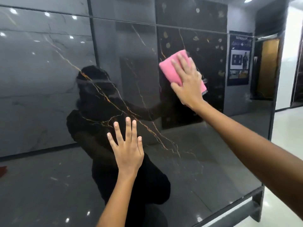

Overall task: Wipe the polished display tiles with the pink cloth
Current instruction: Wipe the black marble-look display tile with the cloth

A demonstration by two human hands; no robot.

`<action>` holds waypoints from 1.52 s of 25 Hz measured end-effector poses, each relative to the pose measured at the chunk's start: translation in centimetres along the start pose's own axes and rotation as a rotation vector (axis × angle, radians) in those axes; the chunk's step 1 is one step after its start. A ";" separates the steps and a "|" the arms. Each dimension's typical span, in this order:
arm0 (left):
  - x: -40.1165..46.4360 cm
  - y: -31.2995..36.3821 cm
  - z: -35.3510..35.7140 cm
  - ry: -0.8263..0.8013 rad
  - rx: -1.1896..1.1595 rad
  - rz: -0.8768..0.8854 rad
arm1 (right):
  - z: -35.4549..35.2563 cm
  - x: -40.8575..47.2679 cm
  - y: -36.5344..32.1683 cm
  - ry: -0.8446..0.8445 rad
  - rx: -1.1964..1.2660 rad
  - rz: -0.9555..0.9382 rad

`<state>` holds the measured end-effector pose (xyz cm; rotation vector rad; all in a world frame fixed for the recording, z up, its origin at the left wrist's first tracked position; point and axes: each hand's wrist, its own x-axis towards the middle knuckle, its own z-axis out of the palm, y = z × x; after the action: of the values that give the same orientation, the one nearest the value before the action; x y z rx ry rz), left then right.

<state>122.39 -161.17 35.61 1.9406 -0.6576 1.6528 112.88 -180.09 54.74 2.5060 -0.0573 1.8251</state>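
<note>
A large polished black display tile with thin gold veins stands upright and fills most of the view. It mirrors the room and a dark figure. My right hand presses a folded pink cloth flat against the tile's upper right part, fingers straight over the cloth. My left hand lies flat on the tile lower down near the middle, fingers spread, holding nothing.
The tile sits in a dark metal frame whose lower right corner shows. To the right lie a pale glossy floor and a bright white wall. A thin seam line crosses the tile's top.
</note>
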 end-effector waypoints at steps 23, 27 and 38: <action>-0.4 0.3 -0.2 -0.009 0.046 -0.091 | 3.9 -16.3 3.6 -0.336 -0.293 -0.848; 1.3 2.8 -0.5 0.105 -0.189 -0.338 | 1.4 -7.1 3.6 -0.036 -0.006 0.026; -0.2 9.6 5.1 -0.014 0.057 -0.186 | -0.1 -4.4 17.4 0.156 -0.113 -0.027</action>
<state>119.97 -171.75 35.37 1.9890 -0.4254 1.5600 110.48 -197.40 50.74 2.2724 -0.1171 1.9410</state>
